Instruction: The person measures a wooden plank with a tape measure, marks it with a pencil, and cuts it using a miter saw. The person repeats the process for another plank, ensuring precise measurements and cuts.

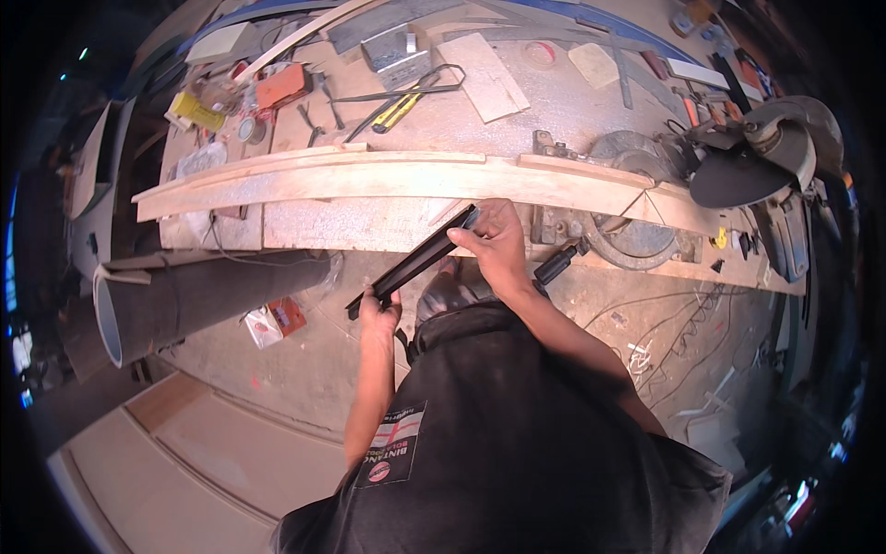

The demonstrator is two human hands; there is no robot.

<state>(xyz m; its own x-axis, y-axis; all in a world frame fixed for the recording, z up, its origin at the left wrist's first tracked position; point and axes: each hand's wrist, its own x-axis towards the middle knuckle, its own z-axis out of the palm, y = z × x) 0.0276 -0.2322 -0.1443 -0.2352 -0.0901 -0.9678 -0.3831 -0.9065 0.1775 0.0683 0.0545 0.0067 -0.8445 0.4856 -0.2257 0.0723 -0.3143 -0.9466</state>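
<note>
A straight, narrow black channel-shaped bar (420,262) slants across in front of my body, its right end higher and nearer the bench. My left hand (378,312) is closed round its lower left end. Around the upper right end my right hand (494,242) is wrapped, thumb on top. The bar is held in the air, just off the bench's near edge. Behind it a long pale wooden board (369,182) runs across the bench, reaching under the blade of a miter saw (752,175) at the right. The saw's black handle (556,264) juts out beside my right forearm.
On the workbench (323,226) lie a yellow utility knife (399,111), an orange box (282,86), a metal box (395,55) and a thin wooden panel (484,78). A large grey pipe (203,294) is at the left. Cables (688,328) trail over the floor at the right.
</note>
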